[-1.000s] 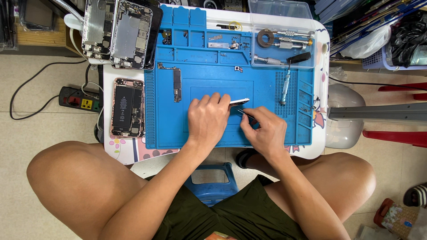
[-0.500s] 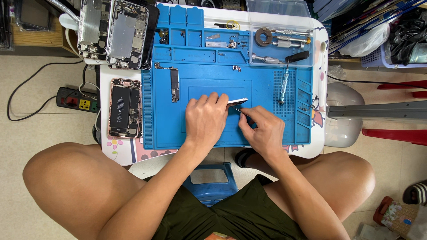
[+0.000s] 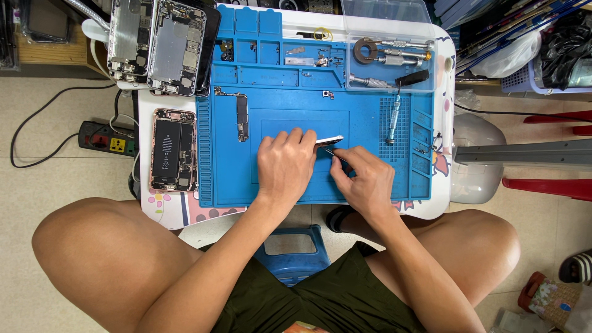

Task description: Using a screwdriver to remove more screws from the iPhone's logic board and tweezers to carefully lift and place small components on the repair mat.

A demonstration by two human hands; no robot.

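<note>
Blue repair mat (image 3: 277, 92): my left hand (image 3: 285, 165) still pins the phone part (image 3: 328, 141), right hand (image 3: 364, 179) pinching tweezers (image 3: 336, 153) just beside those fingertips (grip unchanged, so work continues).

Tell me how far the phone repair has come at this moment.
Done: the opened rose-gold phone shell and long dark circuit board lie apart. In hand: the left hand steadies a thin silver-edged part; the right hand works it with a slim tool. Left: loose small parts remain unassembled.
</note>
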